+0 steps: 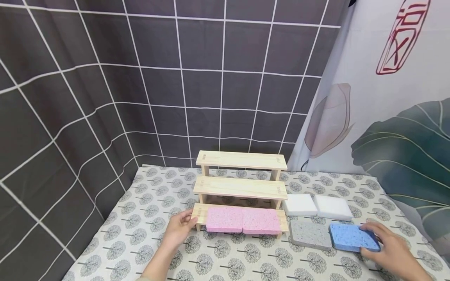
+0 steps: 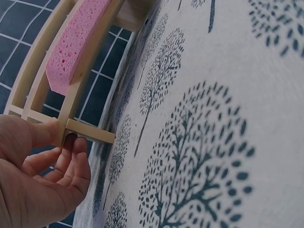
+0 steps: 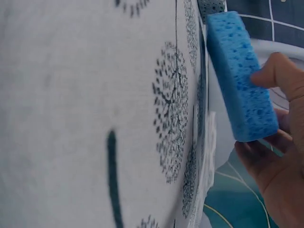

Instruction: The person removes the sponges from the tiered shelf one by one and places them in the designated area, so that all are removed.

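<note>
A wooden three-step rack [image 1: 240,188] stands on the cloth-covered table. Side by side on its lowest step lie two pink sponges, the left pink sponge [image 1: 224,219] and the right pink sponge [image 1: 261,221]. My left hand [image 1: 178,230] pinches the left end of that step, thumb above and fingers below in the left wrist view. At the right, my right hand [image 1: 388,244] holds a blue sponge [image 1: 351,236] by its right end, thumb on the near side. Just left of the blue sponge lies a grey sponge [image 1: 310,234].
Two white sponges, the left one [image 1: 299,205] and the right one [image 1: 333,207], lie behind the grey and blue sponges. The tree-print tablecloth [image 1: 147,224] covers the table. A dark grid curtain [image 1: 204,89] hangs behind, and a pale floral curtain [image 1: 351,58] at the right.
</note>
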Demonstrator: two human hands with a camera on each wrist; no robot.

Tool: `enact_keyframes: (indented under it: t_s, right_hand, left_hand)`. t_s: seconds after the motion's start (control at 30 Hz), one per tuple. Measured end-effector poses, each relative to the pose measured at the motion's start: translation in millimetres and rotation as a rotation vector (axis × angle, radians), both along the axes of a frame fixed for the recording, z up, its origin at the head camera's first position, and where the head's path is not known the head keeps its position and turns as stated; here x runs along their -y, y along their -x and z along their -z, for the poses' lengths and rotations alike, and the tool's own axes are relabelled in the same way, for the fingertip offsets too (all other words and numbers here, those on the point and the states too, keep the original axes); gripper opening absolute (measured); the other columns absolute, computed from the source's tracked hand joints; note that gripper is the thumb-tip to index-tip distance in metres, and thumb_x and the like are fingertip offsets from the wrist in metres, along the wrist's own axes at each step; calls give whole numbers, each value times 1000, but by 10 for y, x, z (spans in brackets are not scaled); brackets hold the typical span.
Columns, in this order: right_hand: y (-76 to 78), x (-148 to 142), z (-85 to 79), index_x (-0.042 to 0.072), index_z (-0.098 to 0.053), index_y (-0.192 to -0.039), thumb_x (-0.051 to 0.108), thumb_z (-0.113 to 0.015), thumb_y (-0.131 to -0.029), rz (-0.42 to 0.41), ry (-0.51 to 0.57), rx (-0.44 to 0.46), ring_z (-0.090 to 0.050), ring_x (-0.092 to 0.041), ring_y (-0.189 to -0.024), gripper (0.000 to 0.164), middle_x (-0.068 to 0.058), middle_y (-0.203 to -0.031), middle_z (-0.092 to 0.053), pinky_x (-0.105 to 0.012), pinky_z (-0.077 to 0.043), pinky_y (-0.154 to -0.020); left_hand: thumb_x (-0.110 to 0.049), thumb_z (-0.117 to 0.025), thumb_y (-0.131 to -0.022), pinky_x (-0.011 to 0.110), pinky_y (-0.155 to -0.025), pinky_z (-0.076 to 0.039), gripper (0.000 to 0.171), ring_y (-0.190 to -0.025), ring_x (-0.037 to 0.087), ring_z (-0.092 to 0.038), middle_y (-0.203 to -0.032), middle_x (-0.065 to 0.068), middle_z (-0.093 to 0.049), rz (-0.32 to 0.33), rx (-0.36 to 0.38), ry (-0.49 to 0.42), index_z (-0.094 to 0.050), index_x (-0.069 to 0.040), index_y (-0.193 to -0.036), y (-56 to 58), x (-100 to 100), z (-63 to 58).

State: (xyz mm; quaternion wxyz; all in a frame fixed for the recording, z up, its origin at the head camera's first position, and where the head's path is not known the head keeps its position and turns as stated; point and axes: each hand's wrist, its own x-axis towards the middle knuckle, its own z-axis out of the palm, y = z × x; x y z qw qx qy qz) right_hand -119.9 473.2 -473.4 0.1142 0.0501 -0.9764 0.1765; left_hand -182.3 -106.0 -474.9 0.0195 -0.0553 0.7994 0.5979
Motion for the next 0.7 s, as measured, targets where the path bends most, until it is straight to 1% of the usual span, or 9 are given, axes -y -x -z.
enact_keyframes:
  t_s: [0.17,0.27,0.3,0.33,0.37,0.43,0.53,0.6,0.7]
  right_hand:
    - [13,-4,25,-3,-62,-121,17,-91,-68,-24,-20,111,-62,-49,-101,64,-32,-123,-58,-53,-54,-76]
    - [19,0,36,-3,-61,-123,18,-91,-68,-15,-25,166,-63,-45,-101,66,-31,-125,-58,-48,-55,-77]
    - [22,0,37,-4,-60,-124,18,-91,-69,-16,-24,181,-63,-46,-102,67,-32,-125,-57,-48,-56,-77]
    - [26,-3,37,-5,-59,-125,16,-90,-70,-24,-11,199,-62,-47,-104,67,-34,-126,-55,-53,-55,-78]
    - [26,-2,37,-5,-59,-126,16,-90,-70,-23,-7,208,-62,-49,-105,67,-34,-127,-55,-54,-56,-79]
    - [26,3,39,-5,-59,-126,17,-91,-70,-23,-9,207,-60,-52,-107,68,-34,-127,-54,-57,-56,-80]
    - [26,7,44,-5,-57,-128,16,-91,-68,-38,2,189,-55,-59,-109,71,-37,-128,-52,-67,-52,-82]
    - [17,11,67,-4,-56,-128,14,-93,-63,-59,17,123,-53,-61,-108,76,-37,-126,-53,-72,-49,-81]
    - [28,46,48,-5,-52,-132,13,-94,-60,-73,30,77,-48,-62,-111,85,-38,-129,-50,-78,-44,-80]
  left_hand:
    - [-6,-68,-93,32,-78,-61,48,-85,18,-68,-99,13,-68,-3,-2,5,-53,12,-136,-1,-2,-4]
    - [-4,-68,-93,31,-77,-61,48,-84,18,-67,-99,13,-68,-2,-5,0,-53,13,-135,-3,-6,-1]
    - [-4,-67,-93,31,-76,-61,48,-84,18,-67,-99,13,-67,-2,-6,-4,-53,13,-135,-4,-7,0]
    - [-3,-67,-93,31,-76,-61,48,-84,18,-67,-99,13,-67,-1,-6,-8,-53,13,-135,-4,-7,2]
    - [-3,-67,-93,31,-76,-62,48,-83,19,-67,-99,14,-67,0,-6,-15,-53,13,-135,-4,-7,3]
    - [-3,-67,-93,30,-76,-62,47,-83,19,-67,-99,14,-67,0,-10,-16,-53,14,-135,-5,-6,1]
    - [-3,-67,-93,31,-76,-62,48,-84,20,-67,-99,14,-67,5,-16,-22,-53,14,-135,-8,-1,-7]
    - [-4,-67,-93,31,-77,-61,48,-84,19,-67,-99,14,-67,8,-19,-19,-53,14,-135,-10,0,-8]
    - [-3,-67,-93,30,-76,-61,47,-84,19,-67,-99,13,-66,13,-16,-23,-53,14,-135,-10,0,-1]
